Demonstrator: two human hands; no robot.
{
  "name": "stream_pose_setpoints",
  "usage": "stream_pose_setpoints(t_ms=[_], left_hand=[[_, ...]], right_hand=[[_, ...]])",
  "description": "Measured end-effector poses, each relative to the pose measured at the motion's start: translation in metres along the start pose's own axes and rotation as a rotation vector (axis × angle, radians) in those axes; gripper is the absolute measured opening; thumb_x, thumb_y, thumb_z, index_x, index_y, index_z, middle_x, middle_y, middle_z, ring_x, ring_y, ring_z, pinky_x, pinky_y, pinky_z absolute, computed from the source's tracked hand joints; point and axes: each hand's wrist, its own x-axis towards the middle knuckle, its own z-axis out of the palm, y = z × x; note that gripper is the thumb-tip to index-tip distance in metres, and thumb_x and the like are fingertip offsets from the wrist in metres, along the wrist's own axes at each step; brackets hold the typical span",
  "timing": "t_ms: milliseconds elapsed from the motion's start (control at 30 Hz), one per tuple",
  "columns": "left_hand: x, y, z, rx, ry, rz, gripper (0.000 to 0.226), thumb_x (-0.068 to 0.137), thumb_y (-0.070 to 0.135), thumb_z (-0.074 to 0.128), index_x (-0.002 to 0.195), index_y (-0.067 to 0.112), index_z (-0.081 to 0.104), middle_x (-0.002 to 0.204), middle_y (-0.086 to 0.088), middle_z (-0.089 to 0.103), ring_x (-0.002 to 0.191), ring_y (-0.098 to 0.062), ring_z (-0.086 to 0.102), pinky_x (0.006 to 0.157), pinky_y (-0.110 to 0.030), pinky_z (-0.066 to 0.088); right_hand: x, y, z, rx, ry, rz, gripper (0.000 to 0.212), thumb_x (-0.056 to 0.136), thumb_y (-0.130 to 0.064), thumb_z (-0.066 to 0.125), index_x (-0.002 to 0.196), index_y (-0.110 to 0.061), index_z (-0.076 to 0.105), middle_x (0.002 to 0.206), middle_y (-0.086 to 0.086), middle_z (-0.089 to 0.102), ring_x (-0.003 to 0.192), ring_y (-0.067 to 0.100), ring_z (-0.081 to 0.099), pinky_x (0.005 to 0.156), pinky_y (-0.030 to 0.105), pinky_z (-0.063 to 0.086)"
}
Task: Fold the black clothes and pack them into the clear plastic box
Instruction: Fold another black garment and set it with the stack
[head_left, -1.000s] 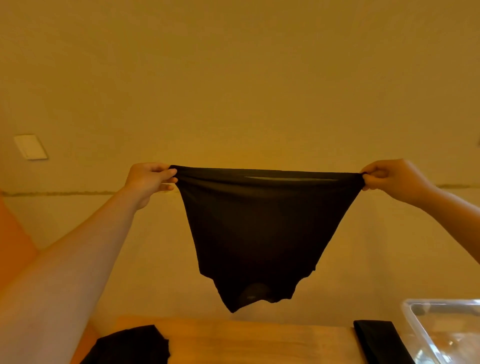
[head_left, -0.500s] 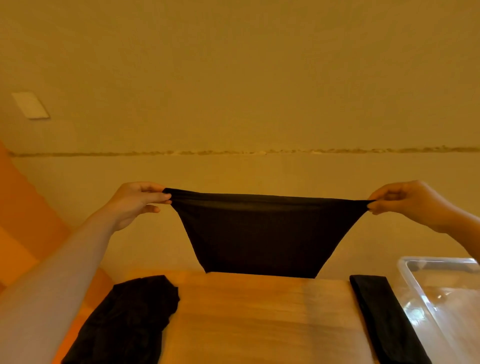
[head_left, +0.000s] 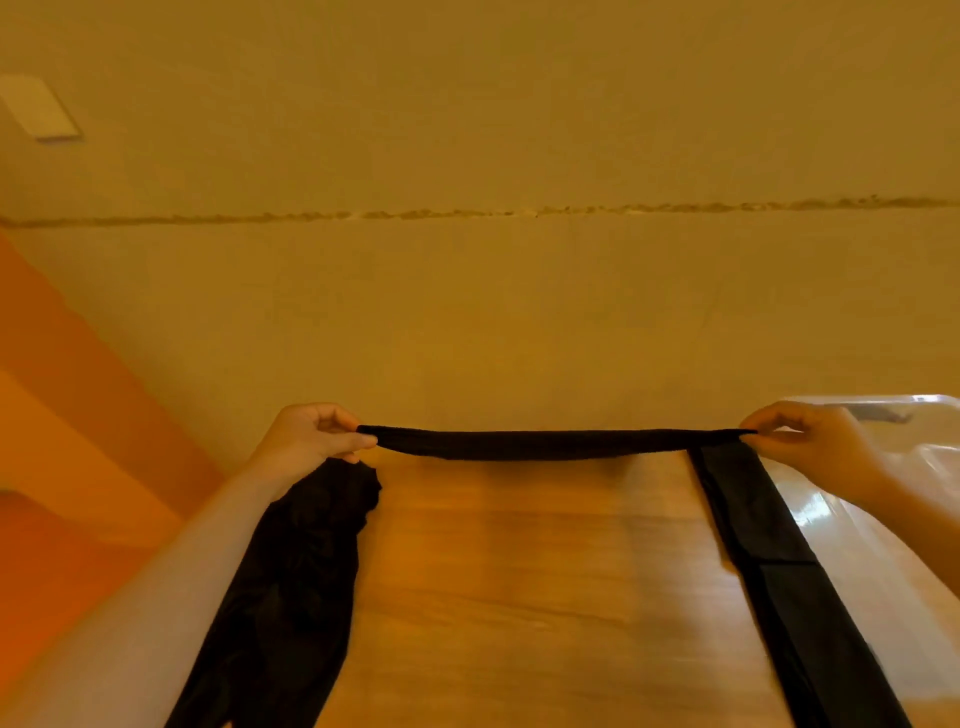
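Head view: the left hand (head_left: 311, 441) and right hand (head_left: 810, 441) are each pinching one end of one black garment (head_left: 545, 444), stretching it along the wooden table's (head_left: 519, 571) far edge. Two more black pieces are lying below: a crumpled heap (head_left: 291, 597) under the left hand, folded strips (head_left: 779, 571) under the right, beside one clear plastic box (head_left: 883, 519). Bare wood is lying between them.

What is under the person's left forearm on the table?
A crumpled black garment lies on the wooden table beneath the forearm; the part directly under the arm is hidden.
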Motion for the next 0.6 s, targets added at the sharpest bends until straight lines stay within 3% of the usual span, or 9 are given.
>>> stream_pose_setpoints(t_ms=[133, 200, 300, 467, 533, 600], left_hand=[[-0.034, -0.026, 0.002, 0.091, -0.031, 0.067, 0.011, 0.074, 0.004, 0.079, 0.080, 0.006, 0.071, 0.081, -0.004, 0.074, 0.068, -0.017, 0.070, 0.065, -0.026, 0.058], [-0.052, -0.040, 0.006, 0.150, -0.041, 0.135, 0.008, 0.077, 0.000, 0.075, 0.080, 0.006, 0.071, 0.083, -0.004, 0.071, 0.068, -0.009, 0.068, 0.059, -0.024, 0.057], [-0.074, -0.067, 0.011, 0.277, -0.031, 0.238, 0.011, 0.080, 0.000, 0.072, 0.079, 0.010, 0.069, 0.082, -0.003, 0.067, 0.069, -0.008, 0.065, 0.054, -0.024, 0.056], [-0.095, -0.116, 0.021, 0.517, -0.070, 0.377, 0.018, 0.081, 0.001, 0.071, 0.079, 0.016, 0.062, 0.083, 0.002, 0.060, 0.074, -0.012, 0.060, 0.068, -0.034, 0.053], [-0.103, -0.129, 0.027, 0.554, -0.090, 0.420, 0.022, 0.079, -0.001, 0.071, 0.076, 0.017, 0.058, 0.082, 0.004, 0.056, 0.076, -0.011, 0.058, 0.070, -0.037, 0.052], [-0.111, -0.142, 0.033, 0.561, -0.114, 0.430, 0.025, 0.079, -0.003, 0.070, 0.074, 0.017, 0.055, 0.081, 0.005, 0.053, 0.074, -0.011, 0.056, 0.069, -0.037, 0.052]], right_hand=[[-0.051, 0.006, 0.023, 0.069, 0.041, -0.027, 0.009, 0.074, -0.023, 0.071, 0.075, -0.032, 0.071, 0.086, -0.015, 0.070, 0.083, -0.005, 0.065, 0.075, 0.000, 0.045], [-0.074, 0.012, 0.037, -0.046, 0.072, -0.066, 0.015, 0.078, -0.013, 0.071, 0.078, -0.029, 0.071, 0.080, -0.013, 0.071, 0.082, -0.011, 0.063, 0.074, 0.001, 0.045], [-0.107, 0.025, 0.060, -0.211, 0.111, -0.113, 0.022, 0.078, 0.003, 0.072, 0.092, -0.014, 0.071, 0.081, -0.001, 0.066, 0.070, 0.006, 0.064, 0.073, 0.015, 0.047], [-0.141, 0.061, 0.093, -0.437, 0.047, -0.119, 0.026, 0.078, 0.002, 0.074, 0.102, -0.006, 0.072, 0.079, 0.001, 0.061, 0.063, 0.005, 0.053, 0.065, 0.013, 0.038], [-0.150, 0.070, 0.102, -0.497, 0.003, -0.127, 0.023, 0.076, 0.001, 0.075, 0.098, -0.007, 0.073, 0.085, 0.005, 0.067, 0.068, 0.008, 0.057, 0.069, 0.012, 0.038], [-0.159, 0.076, 0.110, -0.519, -0.011, -0.135, 0.019, 0.076, 0.001, 0.075, 0.093, -0.007, 0.074, 0.089, 0.010, 0.069, 0.074, 0.018, 0.063, 0.072, 0.019, 0.043]])
